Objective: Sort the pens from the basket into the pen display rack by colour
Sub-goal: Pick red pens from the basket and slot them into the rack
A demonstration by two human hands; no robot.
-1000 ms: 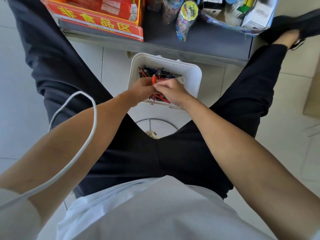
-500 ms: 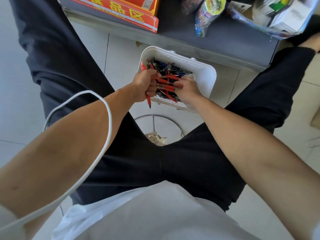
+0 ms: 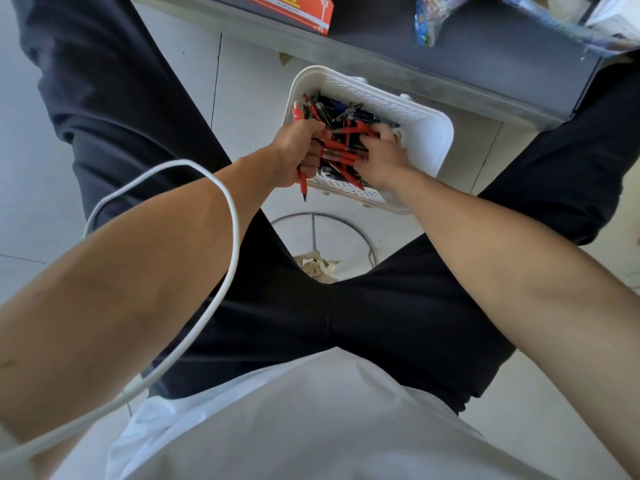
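Observation:
A white slotted basket (image 3: 427, 133) sits on the floor between my legs, holding several red, black and blue pens (image 3: 341, 114). My left hand (image 3: 298, 150) is over the basket's left side, shut on a bunch of red pens (image 3: 302, 183) whose tips stick out below the fist. My right hand (image 3: 382, 154) reaches into the middle of the basket, its fingers closed on a red pen (image 3: 346, 154) lying across the pile. The pen display rack is not in view.
A grey shelf base (image 3: 450, 39) runs across the top with an orange sign (image 3: 294, 8) and packaged goods (image 3: 429, 22). A white cable (image 3: 228, 237) loops over my left forearm. A wire stool ring (image 3: 322, 220) shows between my dark-trousered legs.
The view has tipped down and closer to the basket. My left hand keeps its red pens, now lower in the fist; my right hand has dug deeper into the pile.

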